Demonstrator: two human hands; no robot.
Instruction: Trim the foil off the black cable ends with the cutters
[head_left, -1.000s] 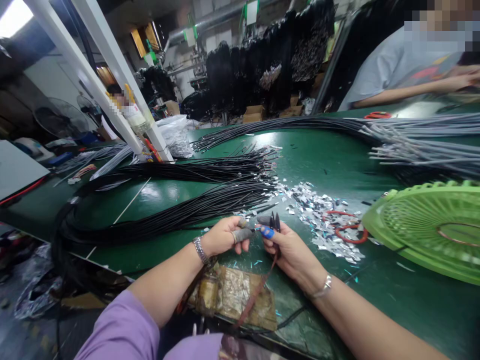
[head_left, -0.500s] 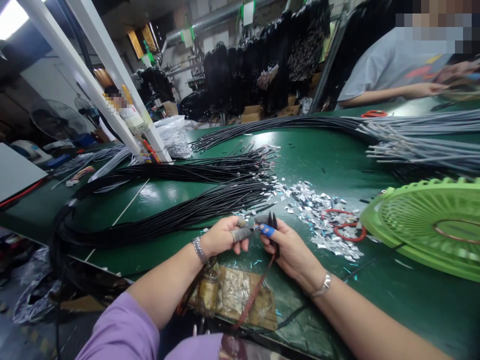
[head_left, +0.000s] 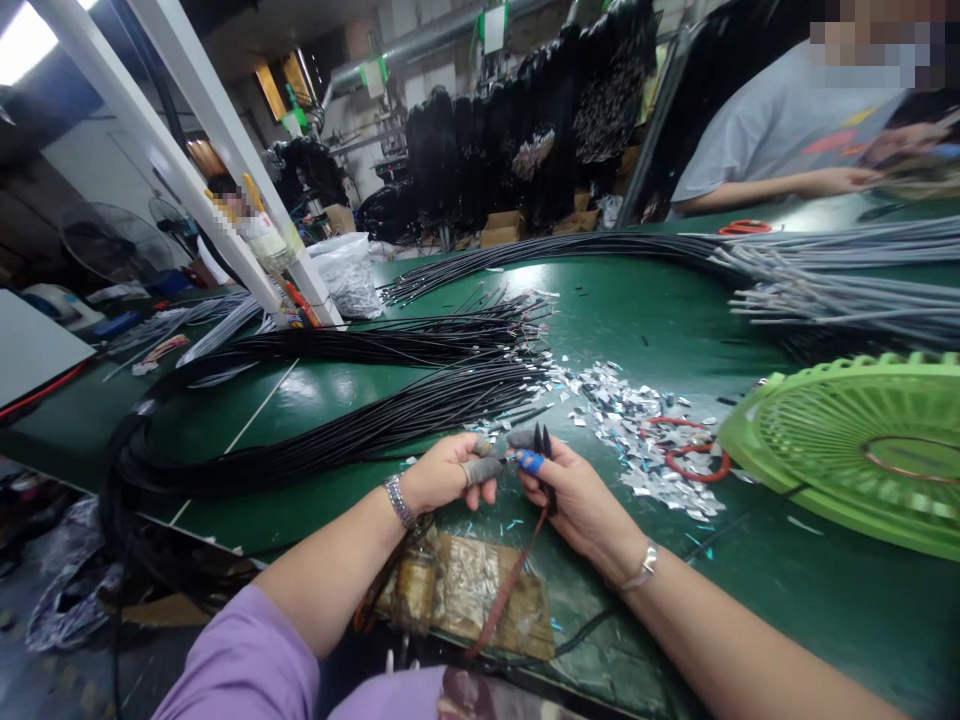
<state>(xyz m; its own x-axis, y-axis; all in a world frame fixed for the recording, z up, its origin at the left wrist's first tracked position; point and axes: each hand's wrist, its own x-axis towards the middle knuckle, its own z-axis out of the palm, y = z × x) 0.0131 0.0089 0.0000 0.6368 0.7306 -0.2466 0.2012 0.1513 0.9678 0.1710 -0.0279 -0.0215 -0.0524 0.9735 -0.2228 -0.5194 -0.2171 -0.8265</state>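
Note:
My left hand (head_left: 448, 473) is closed, its taped fingertips pinching the end of a thin black cable. My right hand (head_left: 576, 500) is closed round small black-tipped cutters (head_left: 543, 448) with a brown handle, and its blue-taped thumb meets the left fingers at the cable end. Both hands hover over the near edge of the green table (head_left: 652, 300). A thick bundle of black cables (head_left: 360, 425) runs left from the hands and loops round. A heap of silver foil scraps (head_left: 637, 435) lies just right of the hands.
Red-handled scissors (head_left: 694, 462) lie among the scraps. A green fan grille (head_left: 855, 450) sits at the right. Grey cables (head_left: 847, 285) stretch across the far right, where another person's arm (head_left: 780, 185) rests. A white post (head_left: 225, 180) rises at the left, beside a plastic bag (head_left: 349, 270).
Almost nothing: both hands stay together at the cable end, and the view has shifted slightly.

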